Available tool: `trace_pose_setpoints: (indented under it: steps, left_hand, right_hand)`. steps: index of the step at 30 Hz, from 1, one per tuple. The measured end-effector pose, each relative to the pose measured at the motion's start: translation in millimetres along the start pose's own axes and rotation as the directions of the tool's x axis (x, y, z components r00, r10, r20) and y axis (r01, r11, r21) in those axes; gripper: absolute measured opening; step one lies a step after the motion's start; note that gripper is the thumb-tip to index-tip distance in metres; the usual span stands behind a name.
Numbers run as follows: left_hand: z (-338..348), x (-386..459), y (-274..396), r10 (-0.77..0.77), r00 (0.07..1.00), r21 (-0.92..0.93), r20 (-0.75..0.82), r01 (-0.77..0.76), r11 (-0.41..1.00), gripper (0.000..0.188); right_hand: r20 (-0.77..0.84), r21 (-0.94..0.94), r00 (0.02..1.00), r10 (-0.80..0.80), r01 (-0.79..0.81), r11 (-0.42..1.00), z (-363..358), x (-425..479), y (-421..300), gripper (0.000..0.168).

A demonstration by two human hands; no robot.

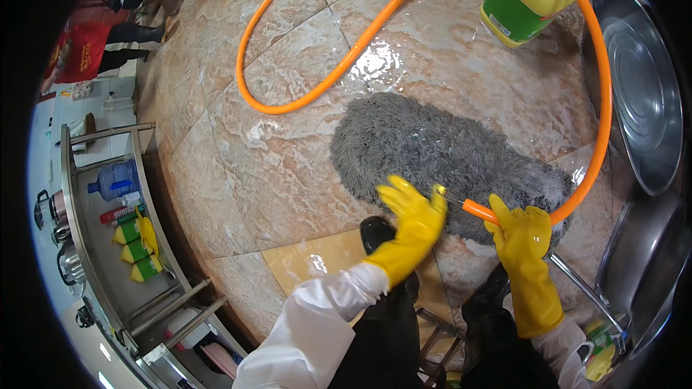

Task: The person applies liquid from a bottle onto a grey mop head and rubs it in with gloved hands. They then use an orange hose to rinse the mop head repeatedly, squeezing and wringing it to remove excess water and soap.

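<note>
My right hand point(521, 235), in a yellow rubber glove, grips an orange hose point(604, 92) close to its end. A thin stream of water comes out of the hose end towards my left hand. My left hand point(413, 216), gloved the same way, is spread with its fingers apart and holds nothing. It is over the near edge of a grey shaggy mat point(421, 140); whether it touches the pile cannot be told. The mat lies wet on the tiled floor point(227, 173), with some whitish foam at its right end.
A yellow jug with a green label point(519, 5) stands at top right beside large metal basins point(640, 92). A small stool point(440, 329) is between my legs. At left, a metal rack point(102, 259) holds bottles. People in red aprons point(81, 51) are at upper left.
</note>
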State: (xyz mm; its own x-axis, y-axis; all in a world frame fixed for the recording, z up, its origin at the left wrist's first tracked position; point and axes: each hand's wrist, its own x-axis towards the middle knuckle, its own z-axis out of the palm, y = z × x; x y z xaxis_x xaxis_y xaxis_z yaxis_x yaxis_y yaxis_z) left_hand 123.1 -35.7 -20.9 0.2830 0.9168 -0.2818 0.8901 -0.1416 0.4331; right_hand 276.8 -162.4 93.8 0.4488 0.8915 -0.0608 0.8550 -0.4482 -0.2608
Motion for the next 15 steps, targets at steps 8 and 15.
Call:
trace_pose_setpoints:
  steps: [8,15]
  left_hand:
    - [-21,-50,-42,0.383,0.897,0.13,0.223,-0.417,0.9,0.109]
    - [-74,71,-95,0.187,0.97,0.227,-0.152,-0.15,0.962,0.087]
  right_hand:
    - [0.145,0.079,0.987,-0.068,0.057,0.995,-1,10,-8,0.044]
    - [0.252,-0.036,0.965,-0.07,0.082,0.996,13,-6,3,0.042]
